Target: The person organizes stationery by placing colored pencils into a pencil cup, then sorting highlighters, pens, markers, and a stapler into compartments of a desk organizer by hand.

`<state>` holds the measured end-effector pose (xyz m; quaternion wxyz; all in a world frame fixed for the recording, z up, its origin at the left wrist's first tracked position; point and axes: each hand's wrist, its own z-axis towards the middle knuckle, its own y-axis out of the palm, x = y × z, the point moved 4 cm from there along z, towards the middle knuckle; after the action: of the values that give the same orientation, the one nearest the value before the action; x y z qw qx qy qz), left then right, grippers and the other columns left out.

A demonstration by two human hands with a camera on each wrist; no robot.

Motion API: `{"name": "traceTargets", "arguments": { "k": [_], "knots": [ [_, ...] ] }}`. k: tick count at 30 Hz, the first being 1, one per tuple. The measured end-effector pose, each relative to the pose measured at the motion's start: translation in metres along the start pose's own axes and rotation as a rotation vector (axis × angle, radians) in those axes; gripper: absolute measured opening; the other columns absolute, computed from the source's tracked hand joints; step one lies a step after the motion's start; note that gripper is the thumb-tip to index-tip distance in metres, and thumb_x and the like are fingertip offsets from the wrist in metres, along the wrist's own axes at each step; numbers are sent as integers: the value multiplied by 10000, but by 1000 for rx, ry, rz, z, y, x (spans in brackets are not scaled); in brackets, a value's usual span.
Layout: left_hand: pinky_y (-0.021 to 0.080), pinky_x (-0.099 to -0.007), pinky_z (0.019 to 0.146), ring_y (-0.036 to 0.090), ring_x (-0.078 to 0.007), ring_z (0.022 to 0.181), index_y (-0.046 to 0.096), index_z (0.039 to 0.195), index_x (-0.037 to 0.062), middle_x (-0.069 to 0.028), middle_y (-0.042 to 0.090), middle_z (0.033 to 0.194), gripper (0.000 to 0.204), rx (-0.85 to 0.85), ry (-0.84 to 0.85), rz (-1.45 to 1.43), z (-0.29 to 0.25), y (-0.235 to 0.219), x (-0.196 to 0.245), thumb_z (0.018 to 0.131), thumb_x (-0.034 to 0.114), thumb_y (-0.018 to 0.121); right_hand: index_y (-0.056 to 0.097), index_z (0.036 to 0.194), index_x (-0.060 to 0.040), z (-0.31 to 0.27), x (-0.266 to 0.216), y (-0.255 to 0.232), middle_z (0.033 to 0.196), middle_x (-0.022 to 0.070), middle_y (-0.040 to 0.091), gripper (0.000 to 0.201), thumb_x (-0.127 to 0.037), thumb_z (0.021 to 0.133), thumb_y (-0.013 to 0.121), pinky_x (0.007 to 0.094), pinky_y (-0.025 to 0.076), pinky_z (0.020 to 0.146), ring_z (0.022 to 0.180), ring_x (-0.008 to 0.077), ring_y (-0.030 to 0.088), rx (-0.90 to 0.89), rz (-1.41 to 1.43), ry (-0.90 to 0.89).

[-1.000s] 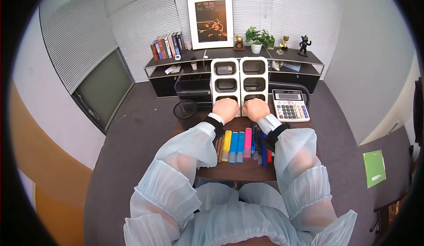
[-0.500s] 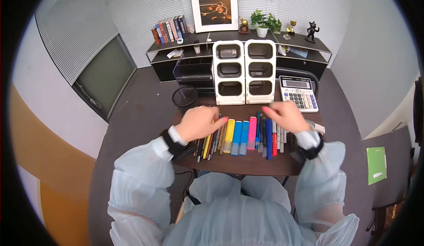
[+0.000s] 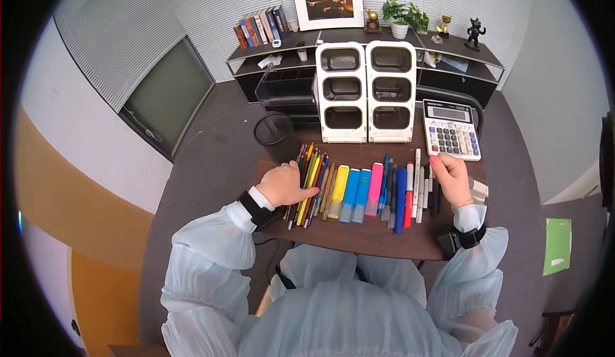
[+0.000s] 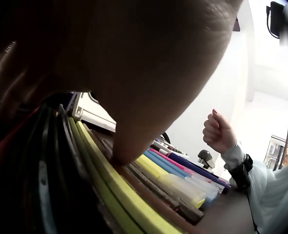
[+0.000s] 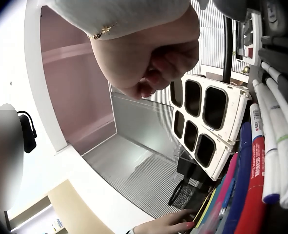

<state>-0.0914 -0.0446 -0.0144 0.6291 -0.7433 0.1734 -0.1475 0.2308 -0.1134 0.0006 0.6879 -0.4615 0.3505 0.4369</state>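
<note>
My left hand point(image 3: 280, 184) rests on the left side of a row of coloured pencils point(image 3: 312, 176), thumb stretched across them. In the left wrist view its thumb touches the wood beside yellow pencils point(image 4: 107, 170). Rightward lie a yellow highlighter point(image 3: 339, 194), blue highlighters point(image 3: 350, 195), a pink one point(image 3: 375, 189), a blue marker point(image 3: 400, 200) and a red marker point(image 3: 409, 197). My right hand point(image 3: 453, 181) hovers beyond the white markers point(image 3: 419, 194); the right wrist view shows its fingers curled in, holding nothing point(image 5: 148, 58).
Two white three-compartment holders point(image 3: 367, 117) stand behind the pens, with a black mesh cup point(image 3: 275, 140) to their left and a calculator point(image 3: 451, 129) to their right. A dark desk organiser point(image 3: 288, 94) is at back left. Behind is a low shelf with books point(image 3: 261, 27).
Both hands came back from the holders and parted. My left hand has settled on the pencils, and my right hand has shifted further right. The head view has tilted down.
</note>
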Motion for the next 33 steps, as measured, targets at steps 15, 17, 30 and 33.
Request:
{"name": "traceTargets", "arguments": {
  "k": [15, 17, 30, 33],
  "knots": [
    [495, -357, 698, 582, -381, 767, 428, 924, -194, -312, 532, 842, 711, -29, -24, 12, 10, 18, 0, 660, 441, 607, 489, 587, -3, -4, 0, 1, 495, 2, 421, 346, -215, 860, 512, 238, 302, 461, 500, 57, 350, -36, 15, 44],
    [494, -362, 686, 577, -390, 766, 418, 909, -191, -319, 526, 830, 688, 17, -103, -123, 3, 14, -3, 655, 417, 616, 494, 587, -4, -3, 2, 2, 493, 1, 417, 345, -216, 860, 511, 236, 301, 462, 500, 57, 350, -26, 18, 48],
    [494, -383, 651, 592, -368, 682, 429, 813, -104, -255, 565, 672, 439, 64, -29, -161, 2, 8, -6, 591, 193, 664, 501, 593, -9, -4, 6, 6, 495, -20, 391, 348, -224, 866, 510, 227, 290, 456, 504, 46, 332, -36, 53, 85],
    [493, -389, 644, 590, -377, 677, 434, 809, -99, -258, 568, 681, 409, 86, 20, -144, 1, 9, -4, 586, 163, 655, 506, 594, -10, -4, 8, 6, 495, -20, 390, 346, -224, 866, 510, 226, 288, 456, 505, 45, 330, -34, 59, 91]
  ]
}}
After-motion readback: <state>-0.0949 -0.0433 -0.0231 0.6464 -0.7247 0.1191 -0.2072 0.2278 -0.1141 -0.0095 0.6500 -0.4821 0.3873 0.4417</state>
